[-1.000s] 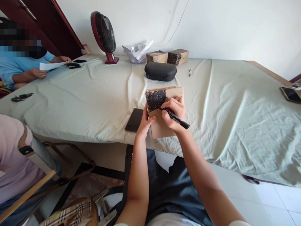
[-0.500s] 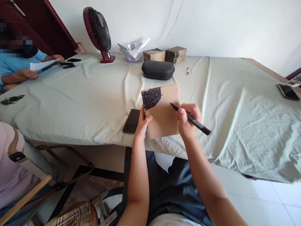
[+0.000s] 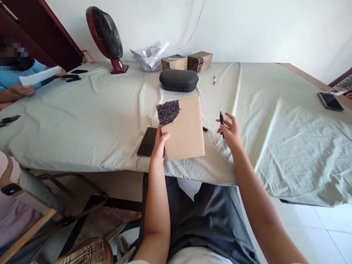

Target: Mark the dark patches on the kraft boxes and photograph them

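A cardboard box [image 3: 183,132] is tilted up above the near part of the table, black scribble covering its upper left corner. My left hand [image 3: 159,145] grips its left side, thumb on the front face. To the right of the box and apart from it, my right hand [image 3: 230,130] holds a black marker [image 3: 222,120] between thumb and fingers, the other fingers spread. A small black piece [image 3: 205,129], perhaps a pen cap, shows on the cloth beside the box's right edge. Partly behind my left hand lies a dark phone [image 3: 147,142].
Behind the box sit a black zip case [image 3: 178,80], two patterned cardboard boxes [image 3: 200,61] and a white basket [image 3: 148,63] of papers. A fan [image 3: 117,66] stands left of them. Another phone [image 3: 330,101] lies far right. A person in blue [image 3: 16,86] holds paper at left.
My right hand has moved right, away from the box, and the marker has turned from slanting across the box to nearly upright. The whole view has shifted slightly.
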A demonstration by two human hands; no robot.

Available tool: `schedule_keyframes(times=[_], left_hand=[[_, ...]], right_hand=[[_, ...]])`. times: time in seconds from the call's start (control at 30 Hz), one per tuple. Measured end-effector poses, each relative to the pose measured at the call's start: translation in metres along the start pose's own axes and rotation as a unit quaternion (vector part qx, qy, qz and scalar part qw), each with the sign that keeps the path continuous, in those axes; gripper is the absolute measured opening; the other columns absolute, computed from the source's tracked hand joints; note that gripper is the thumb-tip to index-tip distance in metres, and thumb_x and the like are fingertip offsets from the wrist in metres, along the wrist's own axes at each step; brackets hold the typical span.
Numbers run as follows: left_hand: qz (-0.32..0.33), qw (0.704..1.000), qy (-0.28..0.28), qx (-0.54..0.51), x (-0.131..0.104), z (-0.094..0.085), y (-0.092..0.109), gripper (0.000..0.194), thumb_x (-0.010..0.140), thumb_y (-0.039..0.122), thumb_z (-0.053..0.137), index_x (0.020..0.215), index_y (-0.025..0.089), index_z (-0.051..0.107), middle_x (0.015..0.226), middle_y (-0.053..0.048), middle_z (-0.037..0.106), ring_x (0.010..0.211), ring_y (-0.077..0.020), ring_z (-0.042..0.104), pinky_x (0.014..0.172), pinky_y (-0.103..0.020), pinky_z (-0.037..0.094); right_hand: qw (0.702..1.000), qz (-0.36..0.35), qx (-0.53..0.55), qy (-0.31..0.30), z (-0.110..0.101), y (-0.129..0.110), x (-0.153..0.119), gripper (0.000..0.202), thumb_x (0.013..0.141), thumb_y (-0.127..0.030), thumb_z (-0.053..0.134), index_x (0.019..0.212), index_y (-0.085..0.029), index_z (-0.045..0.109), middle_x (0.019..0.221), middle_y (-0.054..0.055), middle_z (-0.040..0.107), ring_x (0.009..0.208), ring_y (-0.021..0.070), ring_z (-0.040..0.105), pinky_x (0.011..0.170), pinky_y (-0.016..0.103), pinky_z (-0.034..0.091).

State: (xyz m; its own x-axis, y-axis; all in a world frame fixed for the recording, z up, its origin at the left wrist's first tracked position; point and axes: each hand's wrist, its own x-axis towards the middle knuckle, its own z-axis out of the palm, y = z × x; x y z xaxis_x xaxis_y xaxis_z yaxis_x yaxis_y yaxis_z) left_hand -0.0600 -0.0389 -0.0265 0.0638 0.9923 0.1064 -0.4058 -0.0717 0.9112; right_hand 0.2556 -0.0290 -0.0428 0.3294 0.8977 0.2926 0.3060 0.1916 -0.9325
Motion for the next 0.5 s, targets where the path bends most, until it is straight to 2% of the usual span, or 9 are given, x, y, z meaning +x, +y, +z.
schedule_keyframes(times=[0.1,0.2,0.3,0.5], left_hand=[[-0.013,1.000,0.010,0.018,0.002,-0.003,-0.002,0.062,0.077,0.044,0.071,0.137,0.031,0.061,0.136,-0.004,0.073,0.138,-0.0343,0.065,0.108,-0.047,0.059],[-0.029,0.999,0.020,0.034,0.008,-0.006,-0.004,0.064,0.073,0.046,0.072,0.134,0.029,0.060,0.131,-0.006,0.074,0.137,-0.0365,0.065,0.107,-0.049,0.061],[-0.041,0.998,0.031,0.047,0.013,-0.010,-0.005,0.064,0.068,0.046,0.075,0.128,0.026,0.063,0.129,-0.008,0.075,0.136,-0.0393,0.065,0.110,-0.051,0.059],[-0.041,0.998,0.016,0.036,0.012,-0.007,-0.003,0.059,0.072,0.048,0.073,0.125,0.025,0.064,0.133,-0.010,0.073,0.137,-0.0420,0.064,0.112,-0.055,0.058]], right_hand=[[0.975,-0.004,-0.222,-0.004,0.005,0.011,-0.006,0.041,0.082,-0.021,0.059,0.121,-0.023,0.072,0.104,0.008,0.079,0.076,0.0211,0.067,0.076,0.040,0.053],[0.937,-0.002,-0.349,-0.022,0.006,0.011,-0.014,0.030,0.082,-0.021,0.061,0.108,-0.022,0.078,0.108,0.010,0.073,0.087,0.0242,0.067,0.074,0.037,0.049],[0.916,0.007,-0.400,-0.027,0.005,0.006,-0.018,0.027,0.083,-0.021,0.061,0.104,-0.024,0.079,0.108,0.010,0.068,0.094,0.0253,0.065,0.068,0.034,0.043],[0.903,0.037,-0.425,-0.055,0.006,-0.003,-0.020,0.026,0.084,-0.019,0.061,0.102,-0.024,0.080,0.105,0.010,0.067,0.091,0.0244,0.062,0.064,0.033,0.038]])
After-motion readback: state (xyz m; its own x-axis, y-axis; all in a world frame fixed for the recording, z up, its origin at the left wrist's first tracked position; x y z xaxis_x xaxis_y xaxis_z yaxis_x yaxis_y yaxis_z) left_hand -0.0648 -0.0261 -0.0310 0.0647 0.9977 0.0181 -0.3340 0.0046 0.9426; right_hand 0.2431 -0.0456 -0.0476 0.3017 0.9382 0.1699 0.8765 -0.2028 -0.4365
